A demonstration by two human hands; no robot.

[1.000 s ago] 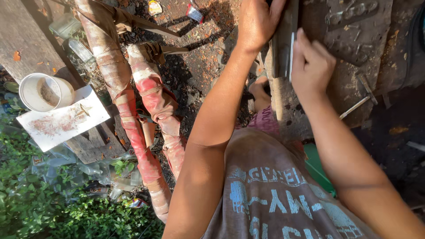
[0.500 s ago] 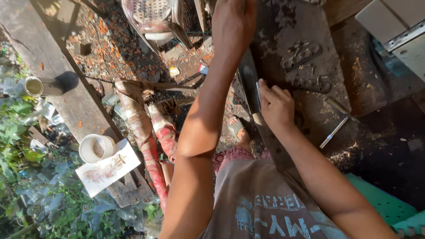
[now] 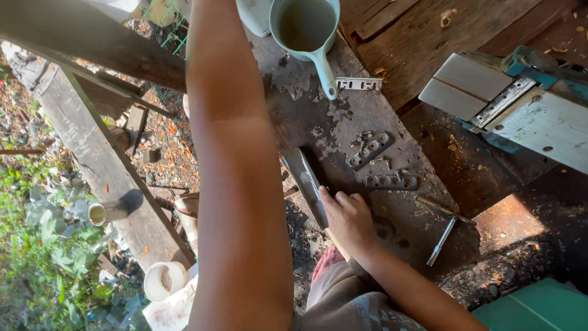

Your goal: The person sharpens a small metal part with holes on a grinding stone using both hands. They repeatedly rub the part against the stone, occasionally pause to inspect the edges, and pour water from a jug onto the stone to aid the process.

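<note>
On the bench: dark, stained wooden work surface (image 3: pixel 343 122), sunlit, strewn with metal parts and sawdust.
Left arm: bare forearm (image 3: pixel 236 184) filling the middle of the view, running up and out past the top edge; left hand out of view, so grip impossible to tell.
Machine at right: grey-and-blue planing machine (image 3: pixel 520 104) with flat metal tables and a slotted bar across its middle, well apart from the right hand.
Plank at left: long weathered wooden beam (image 3: pixel 104 165) slanting over littered ground beside green plants.
Scoop: pale blue plastic water dipper (image 3: pixel 306 27) with murky water, handle pointing down toward the bench centre, near the top edge.
Right hand: right hand (image 3: pixel 349 217) lying palm-down on the bench edge, fingers (image 3: pixel 334 197) stretched nearly flat and pressed on the lower end of the blade; no closed grip, only a hold from above.
Blade: long flat grey steel planer blade (image 3: pixel 308 184) lying slantwise at the bench's left edge, upper end free, lower end under the fingertips.
Slotted plates: two grey metal bars with round holes (image 3: pixel 380 165), just right of the blade, near each other.
Bracket: small pale perforated metal strip (image 3: pixel 358 84) beside the dipper's handle tip.
Rod: thin shiny metal rod (image 3: pixel 441 241) right of the right hand, apart from it.
Cups: white round plastic tub (image 3: pixel 164 279) and a small tin can (image 3: pixel 101 213) below the beam.
</note>
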